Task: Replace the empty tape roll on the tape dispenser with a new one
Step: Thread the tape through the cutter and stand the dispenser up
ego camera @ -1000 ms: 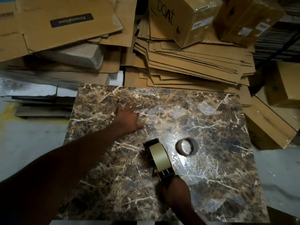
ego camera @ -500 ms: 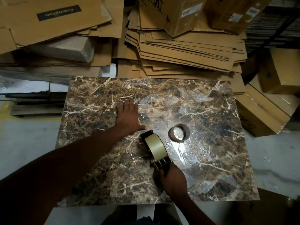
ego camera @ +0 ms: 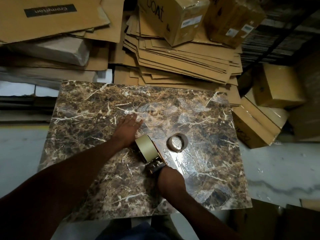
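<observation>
A tape dispenser [ego camera: 154, 163] lies on the brown marble slab [ego camera: 86, 122], loaded with a full pale tan tape roll [ego camera: 146, 149]. My right hand [ego camera: 170, 181] is closed around the dispenser's handle at its near end. Flat on the slab just beyond the dispenser's far end lies my left hand [ego camera: 129, 127], fingers together and extended, holding nothing. An empty cardboard tape core [ego camera: 177, 142] lies on its side on the slab, a little to the right of the roll.
Stacks of flattened cardboard [ego camera: 181, 63] border the slab's far edge. Closed cartons [ego camera: 174, 16] sit on top of them, and more cartons [ego camera: 256, 129] lean at the right edge. Grey floor [ego camera: 22, 153] lies to the left and right.
My left hand slid a little to the right across the slab, ahead of the dispenser. The right hand keeps its hold on the handle. The camera view shifted slightly.
</observation>
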Demonstrator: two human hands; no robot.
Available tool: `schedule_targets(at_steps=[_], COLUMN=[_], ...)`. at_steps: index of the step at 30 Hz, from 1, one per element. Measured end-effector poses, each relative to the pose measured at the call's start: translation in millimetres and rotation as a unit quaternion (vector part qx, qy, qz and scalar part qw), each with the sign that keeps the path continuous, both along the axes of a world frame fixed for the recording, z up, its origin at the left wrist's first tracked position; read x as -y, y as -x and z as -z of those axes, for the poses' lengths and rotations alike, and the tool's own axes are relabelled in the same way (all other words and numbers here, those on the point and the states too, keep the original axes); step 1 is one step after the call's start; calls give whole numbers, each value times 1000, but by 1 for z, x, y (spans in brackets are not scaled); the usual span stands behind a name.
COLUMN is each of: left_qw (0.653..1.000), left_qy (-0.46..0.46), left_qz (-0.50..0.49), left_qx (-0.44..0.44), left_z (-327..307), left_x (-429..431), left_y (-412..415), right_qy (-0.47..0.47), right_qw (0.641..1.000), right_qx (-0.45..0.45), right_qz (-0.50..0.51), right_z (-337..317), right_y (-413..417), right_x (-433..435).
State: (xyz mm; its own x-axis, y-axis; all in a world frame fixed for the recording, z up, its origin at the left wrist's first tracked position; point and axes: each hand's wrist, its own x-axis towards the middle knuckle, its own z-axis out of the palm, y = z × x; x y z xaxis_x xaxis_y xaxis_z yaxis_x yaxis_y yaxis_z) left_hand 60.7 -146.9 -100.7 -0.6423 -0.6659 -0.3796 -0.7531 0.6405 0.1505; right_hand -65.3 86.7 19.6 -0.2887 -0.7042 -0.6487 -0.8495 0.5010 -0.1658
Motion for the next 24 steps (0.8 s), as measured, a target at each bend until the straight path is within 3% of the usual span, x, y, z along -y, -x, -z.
schedule_targets(at_steps=[7, 12, 24], left_qw=[999, 997, 999], left_qy=[-40, -59, -12], left_qz=[-10, -42, -18], left_qx=[1, -38, -36], left_z=[-8, -10, -17], left_x=[2, -1, 2], left_y=[-1, 3, 6], right_qy=[11, -77, -31], right_qw=[997, 991, 997], right_qx=[-70, -74, -77], right_qz=[-34, -82, 4], right_z=[-14, -35, -26], right_y=[-10, 4, 8], right_x=[35, 22, -18])
